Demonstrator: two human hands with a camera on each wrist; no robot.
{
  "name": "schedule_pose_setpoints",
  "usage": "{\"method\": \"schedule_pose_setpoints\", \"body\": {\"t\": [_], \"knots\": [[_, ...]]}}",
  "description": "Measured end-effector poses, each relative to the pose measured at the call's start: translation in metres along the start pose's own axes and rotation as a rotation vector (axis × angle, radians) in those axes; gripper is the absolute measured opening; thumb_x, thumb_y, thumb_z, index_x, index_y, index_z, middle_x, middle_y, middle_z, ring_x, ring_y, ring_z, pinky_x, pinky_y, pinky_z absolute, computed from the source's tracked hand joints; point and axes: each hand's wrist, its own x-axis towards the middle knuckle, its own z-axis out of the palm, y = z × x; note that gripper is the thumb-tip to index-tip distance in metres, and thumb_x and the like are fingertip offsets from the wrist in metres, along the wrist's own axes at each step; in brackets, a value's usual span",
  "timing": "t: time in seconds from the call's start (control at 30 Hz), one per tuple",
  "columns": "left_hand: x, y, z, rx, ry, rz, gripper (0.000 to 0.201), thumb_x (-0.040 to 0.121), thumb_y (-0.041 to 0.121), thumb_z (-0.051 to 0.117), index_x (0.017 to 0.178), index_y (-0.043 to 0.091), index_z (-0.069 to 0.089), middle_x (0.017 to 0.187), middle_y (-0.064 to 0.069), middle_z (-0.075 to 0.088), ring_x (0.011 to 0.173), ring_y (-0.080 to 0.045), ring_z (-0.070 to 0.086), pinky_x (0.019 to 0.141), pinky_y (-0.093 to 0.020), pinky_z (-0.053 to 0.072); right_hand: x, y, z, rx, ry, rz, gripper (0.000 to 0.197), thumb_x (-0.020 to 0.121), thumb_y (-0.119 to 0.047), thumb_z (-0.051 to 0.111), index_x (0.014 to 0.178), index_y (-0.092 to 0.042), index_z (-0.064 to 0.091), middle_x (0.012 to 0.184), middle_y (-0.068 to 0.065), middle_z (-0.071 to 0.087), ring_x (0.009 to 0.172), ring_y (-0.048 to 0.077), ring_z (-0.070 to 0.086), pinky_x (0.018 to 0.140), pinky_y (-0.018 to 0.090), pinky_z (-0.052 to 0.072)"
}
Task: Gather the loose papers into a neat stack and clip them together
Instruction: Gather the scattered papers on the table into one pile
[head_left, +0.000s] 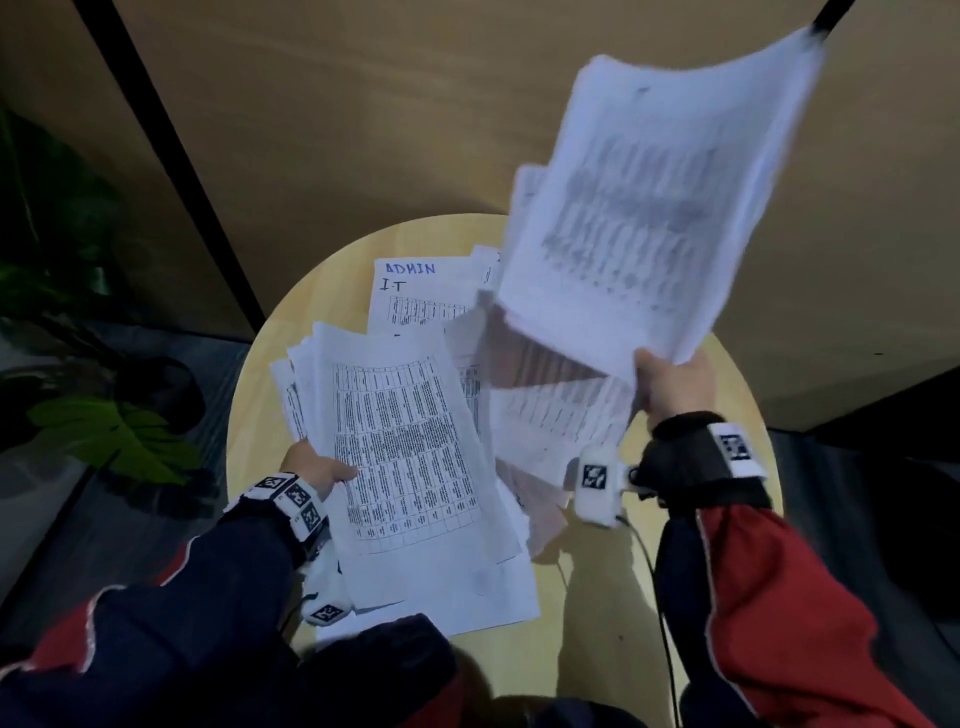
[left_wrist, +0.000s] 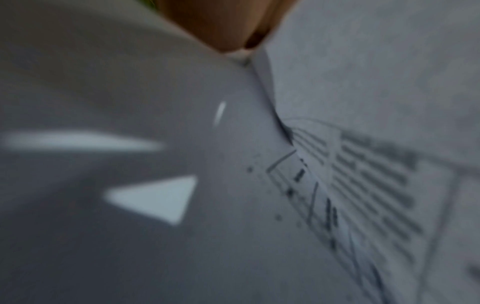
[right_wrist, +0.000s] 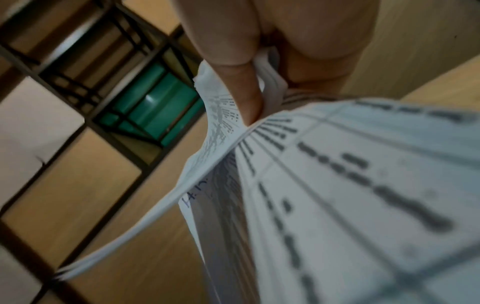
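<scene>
Right hand (head_left: 670, 384): raised above the round table (head_left: 717, 374), thumb and fingers pinching the lower edge of a lifted sheaf of papers (head_left: 649, 208), which is fanning upward, blurred. Left hand (head_left: 317, 467): thumb gripping the left edge of a second bundle (head_left: 410, 452), which is lying over the table's near side. Loose sheets (head_left: 415, 296), one marked "ADMIN", are lying behind. Left wrist view is blurring into paper; left fingers are hidden beneath. Bundle is overhanging the near rim.
</scene>
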Motion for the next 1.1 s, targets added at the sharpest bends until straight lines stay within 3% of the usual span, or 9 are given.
{"method": "schedule_pose_setpoints", "body": {"t": [0.1, 0.2, 0.5, 0.6, 0.67, 0.77, 0.87, 1.0, 1.1], "knots": [[-0.004, 0.000, -0.002, 0.005, -0.025, -0.006, 0.076, 0.078, 0.004, 0.070, 0.139, -0.011, 0.026, 0.109, -0.023, 0.055, 0.106, -0.032, 0.051, 0.077, -0.031, 0.037, -0.022, 0.027, 0.018, 0.004, -0.109, 0.069, 0.041, 0.082, 0.004, 0.056, 0.122, -0.003, 0.053, 0.090, 0.013, 0.065, 0.074, 0.026, 0.063, 0.064, 0.031, 0.049], [-0.004, -0.002, -0.002, 0.020, -0.038, -0.008, 0.080, 0.079, 0.003, 0.069, 0.142, -0.007, 0.021, 0.142, -0.025, 0.039, 0.124, -0.037, 0.045, 0.078, -0.030, 0.036, -0.040, 0.033, 0.032, 0.044, -0.180, 0.093, 0.032, 0.086, 0.005, 0.051, 0.117, -0.003, 0.053, 0.068, 0.001, 0.053, 0.044, 0.008, 0.050, 0.040, 0.016, 0.038], [-0.004, 0.001, 0.001, 0.020, -0.003, -0.041, 0.076, 0.078, 0.002, 0.069, 0.139, -0.010, 0.025, 0.140, -0.028, 0.039, 0.127, -0.040, 0.042, 0.094, -0.043, 0.041, -0.059, -0.059, 0.051, 0.430, -0.341, -0.069, 0.038, 0.085, 0.012, 0.048, 0.117, -0.007, 0.053, 0.101, 0.008, 0.066, 0.086, 0.023, 0.065, 0.074, 0.030, 0.055], [0.000, -0.002, 0.000, 0.035, -0.018, -0.045, 0.063, 0.077, 0.001, 0.069, 0.130, -0.014, 0.038, 0.119, -0.028, 0.052, 0.114, -0.038, 0.052, 0.078, -0.036, 0.041, -0.058, -0.075, 0.049, 0.626, -0.381, -0.052, 0.043, 0.087, 0.012, 0.047, 0.129, 0.003, 0.046, 0.124, 0.022, 0.059, 0.110, 0.033, 0.061, 0.093, 0.037, 0.053], [0.005, -0.006, 0.001, 0.068, -0.050, -0.007, 0.054, 0.077, 0.002, 0.069, 0.124, -0.012, 0.048, 0.110, -0.021, 0.054, 0.114, -0.036, 0.054, 0.079, -0.030, 0.038, -0.056, -0.072, 0.052, 0.641, -0.391, -0.041, 0.042, 0.088, 0.010, 0.048, 0.130, 0.002, 0.046, 0.128, 0.023, 0.057, 0.110, 0.033, 0.060, 0.086, 0.034, 0.056], [0.007, -0.003, 0.001, 0.093, -0.011, -0.036, 0.041, 0.086, 0.000, 0.056, 0.122, -0.016, 0.048, 0.128, -0.030, 0.052, 0.122, -0.041, 0.048, 0.099, -0.042, 0.038, -0.053, -0.040, 0.064, 0.427, -0.345, -0.012, 0.044, 0.082, 0.001, 0.056, 0.125, -0.003, 0.051, 0.106, 0.011, 0.067, 0.087, 0.022, 0.066, 0.070, 0.028, 0.056], [0.004, 0.000, 0.000, 0.059, 0.021, -0.057, 0.049, 0.087, 0.002, 0.054, 0.130, -0.015, 0.039, 0.134, -0.033, 0.046, 0.122, -0.045, 0.046, 0.100, -0.045, 0.039, -0.052, 0.011, 0.071, -0.018, -0.303, 0.001, 0.048, 0.074, -0.011, 0.060, 0.121, -0.003, 0.055, 0.097, 0.010, 0.067, 0.082, 0.026, 0.065, 0.069, 0.033, 0.052], [0.009, -0.010, 0.000, -0.107, -0.038, -0.022, 0.080, 0.073, 0.031, 0.067, 0.138, -0.002, 0.035, 0.139, -0.024, 0.045, 0.122, -0.040, 0.048, 0.100, -0.046, 0.042, -0.060, 0.084, 0.071, -0.352, -0.346, 0.097, 0.037, 0.084, 0.000, 0.051, 0.121, -0.004, 0.051, 0.082, 0.013, 0.057, 0.061, 0.023, 0.052, 0.052, 0.024, 0.042], [0.002, -0.004, -0.003, -0.212, -0.054, -0.024, 0.089, 0.076, 0.065, 0.049, 0.133, -0.004, 0.044, 0.130, -0.026, 0.053, 0.114, -0.040, 0.053, 0.097, -0.043, 0.042, -0.069, 0.118, 0.071, -0.533, -0.440, 0.183, 0.029, 0.086, -0.012, 0.053, 0.114, -0.012, 0.046, 0.073, 0.003, 0.053, 0.054, 0.019, 0.049, 0.047, 0.024, 0.041]]}}
